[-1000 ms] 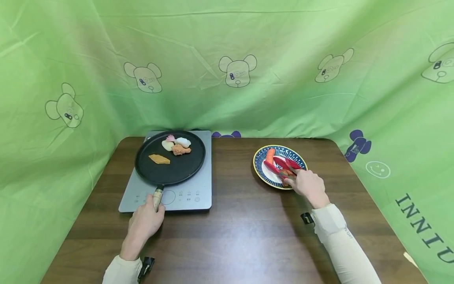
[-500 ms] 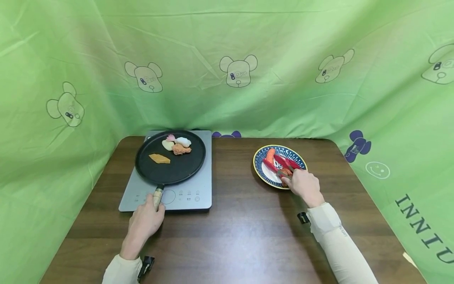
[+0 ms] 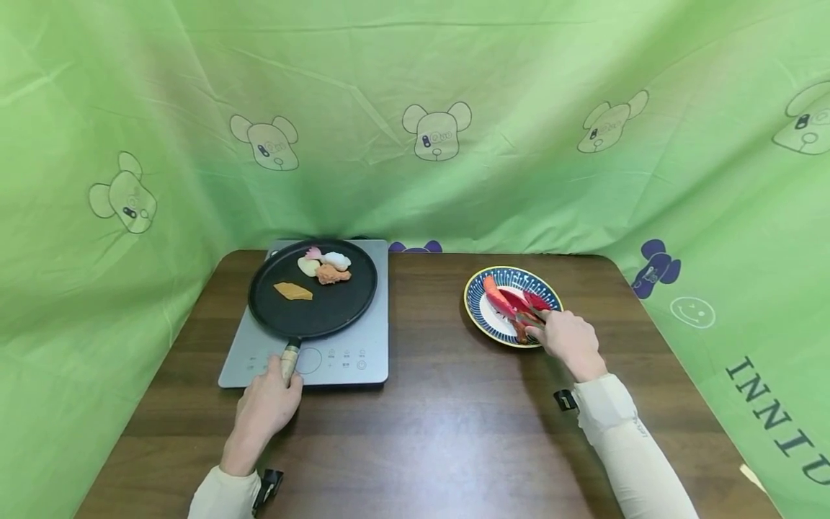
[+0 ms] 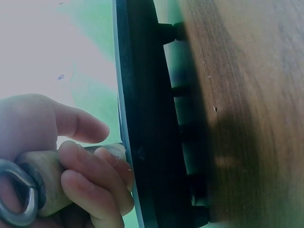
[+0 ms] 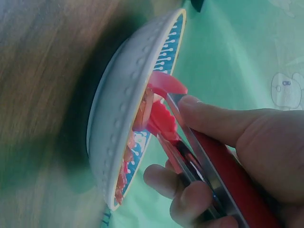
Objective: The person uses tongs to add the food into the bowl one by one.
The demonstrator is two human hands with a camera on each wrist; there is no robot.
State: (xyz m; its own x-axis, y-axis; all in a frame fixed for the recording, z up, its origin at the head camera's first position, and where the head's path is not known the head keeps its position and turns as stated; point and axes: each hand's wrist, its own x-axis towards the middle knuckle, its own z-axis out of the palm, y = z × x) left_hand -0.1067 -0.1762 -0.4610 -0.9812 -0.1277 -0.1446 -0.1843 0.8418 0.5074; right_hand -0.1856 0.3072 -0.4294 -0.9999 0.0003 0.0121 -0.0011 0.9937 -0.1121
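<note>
My left hand (image 3: pixel 269 400) grips the pale handle (image 3: pixel 289 358) of a round black frying pan (image 3: pixel 305 317); in the left wrist view its fingers (image 4: pixel 92 183) curl round that handle. My right hand (image 3: pixel 570 342) holds red-and-steel tongs (image 5: pixel 209 161), thumb on one arm and fingers on the other. Their scalloped red tips reach down into a blue-and-white patterned plate (image 3: pixel 478 317). An orange elongated food piece (image 3: pixel 491 285) lies at the tips, one tip overlapping it in the head view. A brownish piece (image 3: pixel 521 333) and a dark red piece (image 3: pixel 537 301) share the plate.
The pan sits on a grey induction cooktop (image 3: pixel 369 353) at the left. It holds a flat golden piece (image 3: pixel 293 291), a drumstick (image 3: pixel 333 274), a pale oval piece (image 3: pixel 308 267) and a white piece (image 3: pixel 336 261). Green cloth (image 3: pixel 415 194) hangs behind the wooden table (image 3: pixel 434 418).
The tong tips have drawn closer together, and the orange piece has tilted over on the plate. My right hand shifted slightly left, then back right. My left hand stays on the handle.
</note>
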